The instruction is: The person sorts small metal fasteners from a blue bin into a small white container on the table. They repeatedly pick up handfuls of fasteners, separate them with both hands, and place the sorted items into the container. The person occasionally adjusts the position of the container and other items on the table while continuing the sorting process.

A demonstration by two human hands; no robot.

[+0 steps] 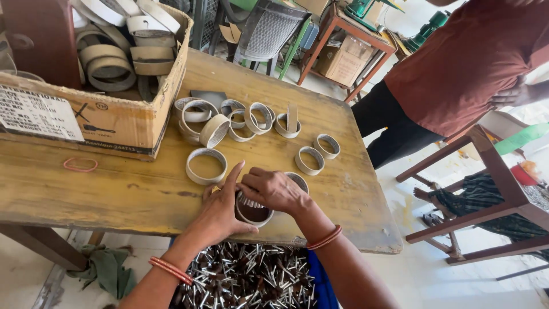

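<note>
fingers of both hands, left hand (220, 209) and right hand (271, 190), pinch one cardboard ring (253, 213), seating small metal pins (250, 202) inside it; loose pins (246, 283) lie below the fingers. next needs steady alignment.

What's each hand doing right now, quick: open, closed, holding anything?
Left hand: fingers curled around the side of the ring on the wooden table, steadying it.
Right hand: pinched closed over the ring's top, on small metal pins inside it.

Just one head cam, looking steeply down and forward, pretty close over the wooden counter (86, 183), room floor visible beyond its far edge
</note>
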